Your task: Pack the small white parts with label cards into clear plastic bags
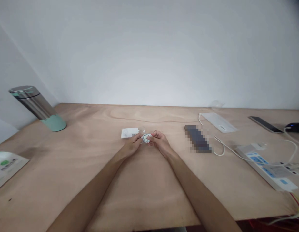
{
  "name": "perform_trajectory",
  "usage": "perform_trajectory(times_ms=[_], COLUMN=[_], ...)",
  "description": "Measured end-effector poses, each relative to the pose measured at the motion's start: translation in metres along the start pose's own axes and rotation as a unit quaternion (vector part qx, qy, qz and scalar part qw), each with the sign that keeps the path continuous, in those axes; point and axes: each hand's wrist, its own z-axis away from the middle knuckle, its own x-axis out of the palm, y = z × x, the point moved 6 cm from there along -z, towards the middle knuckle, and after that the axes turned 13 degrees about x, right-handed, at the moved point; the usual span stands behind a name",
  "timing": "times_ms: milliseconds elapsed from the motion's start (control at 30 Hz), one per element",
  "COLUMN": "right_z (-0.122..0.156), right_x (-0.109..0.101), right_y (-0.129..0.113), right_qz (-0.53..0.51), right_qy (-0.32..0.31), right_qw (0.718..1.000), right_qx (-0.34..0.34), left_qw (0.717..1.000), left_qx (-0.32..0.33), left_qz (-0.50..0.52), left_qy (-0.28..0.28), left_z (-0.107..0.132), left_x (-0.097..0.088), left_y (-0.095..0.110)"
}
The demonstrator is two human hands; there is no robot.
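Note:
Both my hands meet at the middle of the plywood table. My left hand (132,145) and my right hand (159,142) pinch a small round white disc (146,138) with a dark-green ring on its face. My fingers hide part of its edge. Just beyond my left hand lies a white paper packet (129,132), and my fingertips are very close to it or touching it. A tiny white piece (144,131) rests on the wood just above the disc.
A steel tumbler with a mint base (36,109) leans at the left. To the right are a pixelated dark object (197,138), a flat white pad (218,122), a phone (265,124), a mouse (294,127) and a white power strip (265,167) with cables. A printed pouch (6,169) lies at the left edge.

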Motion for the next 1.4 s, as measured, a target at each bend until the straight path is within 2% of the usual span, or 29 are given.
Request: perform_trajectory(times_ms=[133,267,333,433,600,667,833,933,1233,1400], right_z=[0.001,0.001,0.0,-0.002,0.01,0.015,0.02,0.021,0.01,0.005], right_x=[-0.002,-0.007,-0.009,-0.009,-0.001,0.004,0.005,0.004,0.007,0.006], right_y=[-0.001,-0.006,-0.007,-0.008,-0.021,-0.024,-0.027,-0.029,-0.02,-0.014], right_qz=[0.043,0.157,0.198,0.245,0.325,0.336,0.367,0.355,0.356,0.353], right_qy=[0.017,0.055,0.06,0.052,0.076,0.08,0.134,0.151,0.138,0.103], right_qw=[0.999,0.985,0.976,0.964,0.92,0.91,0.89,0.89,0.901,0.911], right_qx=[-0.006,-0.049,-0.069,-0.09,-0.206,-0.228,-0.236,-0.244,-0.206,-0.189], left_qw=[0.998,0.98,0.971,0.964,0.966,0.969,0.973,0.974,0.972,0.968], left_qx=[0.031,0.034,0.046,0.057,0.036,0.037,0.071,0.075,0.058,0.035], left_qz=[-0.051,-0.195,-0.233,-0.259,-0.255,-0.244,-0.221,-0.214,-0.225,-0.247], left_qy=[-0.027,-0.029,-0.026,-0.022,-0.016,-0.011,0.003,-0.001,0.023,0.023], left_z=[0.002,0.005,0.006,0.007,0.007,0.007,0.007,0.006,0.004,0.005], left_x=[0.005,0.007,0.008,0.007,0.001,-0.001,0.0,0.002,-0.003,-0.004], left_y=[0.001,0.0,0.0,0.0,0.002,0.005,0.014,0.014,0.009,0.001])
